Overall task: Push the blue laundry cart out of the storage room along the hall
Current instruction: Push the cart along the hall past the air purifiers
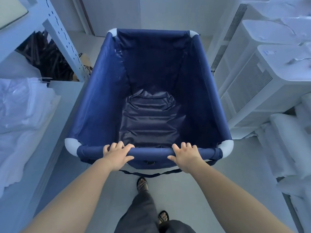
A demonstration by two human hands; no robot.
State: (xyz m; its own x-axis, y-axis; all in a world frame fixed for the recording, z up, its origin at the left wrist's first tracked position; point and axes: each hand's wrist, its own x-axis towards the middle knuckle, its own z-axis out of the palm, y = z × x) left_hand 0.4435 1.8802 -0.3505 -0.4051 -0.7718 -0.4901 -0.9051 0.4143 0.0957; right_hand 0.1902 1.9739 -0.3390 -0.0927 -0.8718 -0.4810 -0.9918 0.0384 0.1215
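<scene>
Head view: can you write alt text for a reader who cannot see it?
Both hands, left hand and right hand, grip the near rail of an empty blue laundry cart on a pale floor. A metal shelf stands to its left, white appliances to its right.

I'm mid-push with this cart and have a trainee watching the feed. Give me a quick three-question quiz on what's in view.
1. True or false: the blue laundry cart holds a load of linen.
2. Multiple choice: where do the left hand and right hand grip? A) the far rail B) the near rail C) the side rails
3. Short answer: what stands close on the cart's right side?

Key
1. False; only the dark liner shows inside.
2. B; both hands wrap the near rail, apart from each other.
3. A row of white appliance units with vented panels.
</scene>
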